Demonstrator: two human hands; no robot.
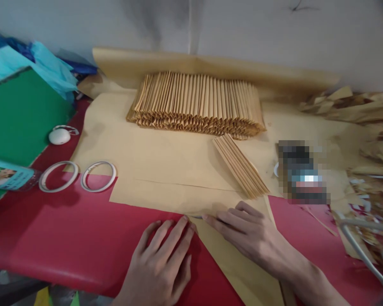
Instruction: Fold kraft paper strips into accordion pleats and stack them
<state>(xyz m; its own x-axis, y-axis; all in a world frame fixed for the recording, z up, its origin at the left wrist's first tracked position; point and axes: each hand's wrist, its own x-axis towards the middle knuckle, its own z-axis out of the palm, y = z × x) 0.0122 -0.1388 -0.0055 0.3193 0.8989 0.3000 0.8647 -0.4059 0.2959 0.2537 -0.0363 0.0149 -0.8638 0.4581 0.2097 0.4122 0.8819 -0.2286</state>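
My left hand (162, 259) rests on the red surface (67, 229), fingers spread, its fingertips at the edge of the brown paper (153, 165). My right hand (245, 233) is closed around a thin tool (196, 217), whose narrow tip points left toward my left fingertips. Most of the tool is hidden in the right hand. Under that hand a strip of brown paper (232, 250) runs down toward the front. Just beyond lies a small pleated paper piece (241, 165), tilted. Behind it stands a long row of pleated brown paper (198, 100).
Two tape rings (59, 176) (98, 176) lie at the left, near a green board (22, 114) and a white round object (59, 136). Paper scraps (376, 148) pile up at the right, by a bent metal tube (364, 255). A pixelated object (303, 174) sits right of centre.
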